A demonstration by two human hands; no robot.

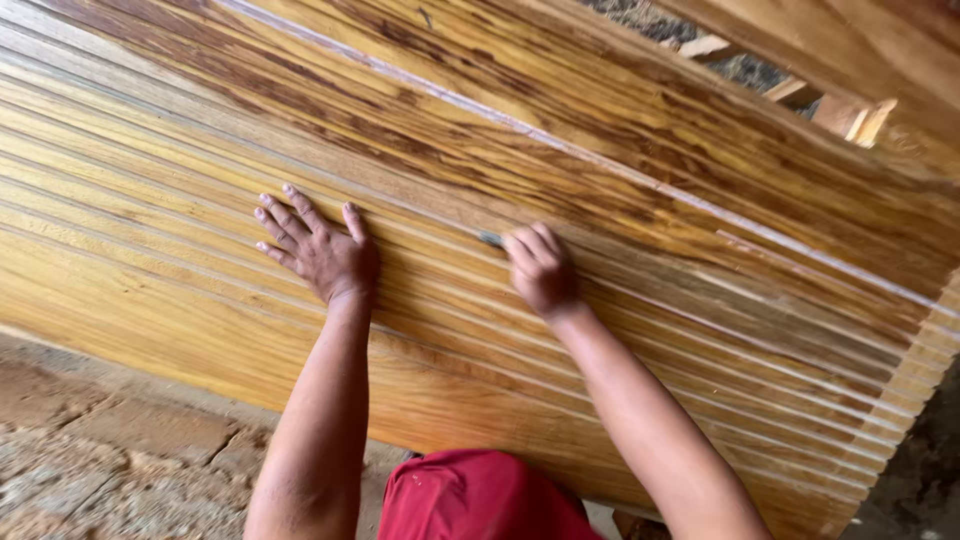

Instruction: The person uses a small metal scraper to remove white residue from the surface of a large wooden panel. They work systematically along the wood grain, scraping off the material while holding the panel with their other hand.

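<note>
A large wooden panel [620, 180] with long parallel grooves and dark streaked grain fills most of the view, slanting from upper left to lower right. My left hand [318, 250] lies flat on it with the fingers spread. My right hand [540, 268] is closed around a small dark piece [490, 239], pressed into one of the grooves; only its tip shows beyond my fingers. Both forearms reach up from the bottom of the view.
Rough stone and dirt ground [110, 450] lies at the lower left below the panel's edge. Red cloth [480, 497] covers my lap at the bottom. Wooden offcuts [850, 115] and another board [850, 40] sit at the upper right.
</note>
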